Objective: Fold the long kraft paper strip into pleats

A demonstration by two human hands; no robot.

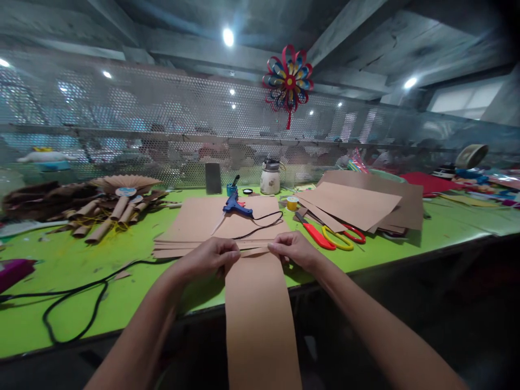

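A long strip of brown kraft paper [260, 314] hangs down over the table's front edge toward me, its far end folded into a narrow flap. My left hand [213, 255] pinches the left corner of that fold, and my right hand [294, 250] pinches the right corner. Just beyond my fingers lies a stack of brown paper sheets [190, 222]. On the stack rests a blue glue gun [238, 206] with its black cord trailing left. Scissors with red and yellow handles [339, 237] and a red-handled cutter [319, 235] lie right of my right hand.
Paper rolls [109, 219] with a pleated fan sit at the left on the green table [134, 303]. More brown sheets [357, 206] are piled at the right. Behind stand a flask [270, 177], a yellow spool [292, 203] and a perforated metal screen [182, 119] with a paper flower [289, 81].
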